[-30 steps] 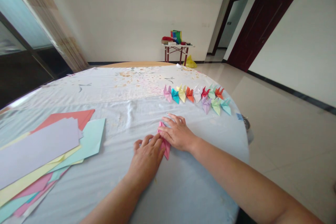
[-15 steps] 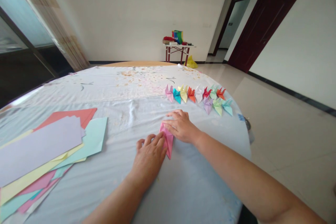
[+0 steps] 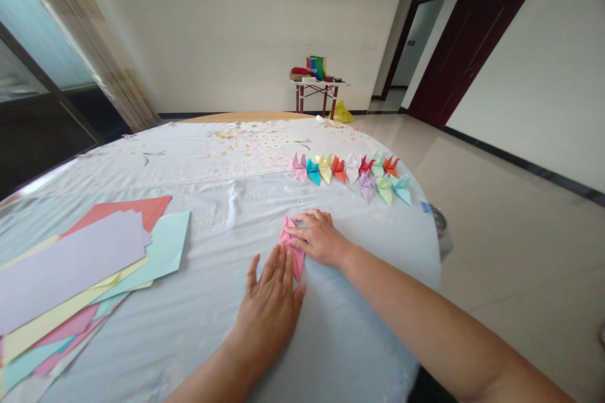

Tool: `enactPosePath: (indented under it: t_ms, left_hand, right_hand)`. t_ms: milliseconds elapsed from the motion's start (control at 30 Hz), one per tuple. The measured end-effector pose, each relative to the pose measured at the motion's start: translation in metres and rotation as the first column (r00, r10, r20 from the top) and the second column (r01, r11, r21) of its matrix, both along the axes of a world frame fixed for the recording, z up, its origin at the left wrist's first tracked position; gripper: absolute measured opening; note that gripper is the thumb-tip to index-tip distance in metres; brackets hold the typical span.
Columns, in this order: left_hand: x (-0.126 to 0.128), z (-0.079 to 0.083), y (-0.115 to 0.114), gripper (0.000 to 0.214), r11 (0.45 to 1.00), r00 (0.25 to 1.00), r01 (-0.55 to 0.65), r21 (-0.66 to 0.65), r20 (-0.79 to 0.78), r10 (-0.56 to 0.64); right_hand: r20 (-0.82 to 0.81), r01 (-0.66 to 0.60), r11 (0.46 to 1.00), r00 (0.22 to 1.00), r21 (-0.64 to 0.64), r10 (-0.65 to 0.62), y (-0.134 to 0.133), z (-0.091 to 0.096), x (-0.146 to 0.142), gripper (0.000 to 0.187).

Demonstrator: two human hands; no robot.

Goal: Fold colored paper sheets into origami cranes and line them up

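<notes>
A pink folded paper (image 3: 297,260), long and pointed at its near end, lies flat on the cloth-covered table (image 3: 227,352). My left hand (image 3: 271,302) rests flat with its fingers stretched out, the fingertips touching the paper's left side. From the right, my right hand (image 3: 319,237) lies across the paper's upper part with its fingers extended over it. Both hands press on the paper rather than grip it, and they hide part of its surface. Beyond them stand several folded paper cranes (image 3: 352,168) in different colours, set in two rows.
On the left side of the table spreads a loose pile of coloured paper sheets (image 3: 75,264). A small side table (image 3: 319,84) with a colourful bag (image 3: 316,67) stands by the far wall, a yellow plastic bag (image 3: 343,112) beside it. The round table's edge curves along the right.
My left hand has flattened, its fingers straightening and its thumb spreading out. My right hand's fingers have slid further down over the pink paper. The view has shifted slightly.
</notes>
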State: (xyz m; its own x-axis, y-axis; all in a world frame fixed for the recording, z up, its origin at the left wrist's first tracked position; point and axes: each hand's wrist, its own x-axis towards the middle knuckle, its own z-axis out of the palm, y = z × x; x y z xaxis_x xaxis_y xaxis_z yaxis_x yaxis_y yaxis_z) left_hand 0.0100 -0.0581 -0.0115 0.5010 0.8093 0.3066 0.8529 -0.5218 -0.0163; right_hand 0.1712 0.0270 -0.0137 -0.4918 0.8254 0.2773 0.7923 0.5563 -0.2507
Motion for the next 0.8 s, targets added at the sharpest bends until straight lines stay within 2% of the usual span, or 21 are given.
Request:
enactPosePath:
  t_ms: [133,533,800]
  left_hand:
    - [-0.0005,0.0033,-0.0013,0.047,0.999,0.999,-0.035,0.024,0.021,0.034]
    - [-0.0002,0.0063,-0.0029,0.043,0.991,0.993,-0.116,-0.065,-0.020,0.115]
    - [-0.0022,0.0048,-0.0007,0.043,0.993,0.998,-0.059,-0.102,0.001,0.059]
  right_hand:
    - [-0.012,0.004,1.000,1.000,0.001,-0.004,-0.0014,-0.0007,-0.0003,0.036]
    - [-0.018,0.007,1.000,1.000,-0.006,-0.007,-0.0008,-0.0005,-0.0009,0.033]
    - [-0.023,0.005,1.000,1.000,0.004,-0.005,-0.0018,0.0010,-0.0025,0.037]
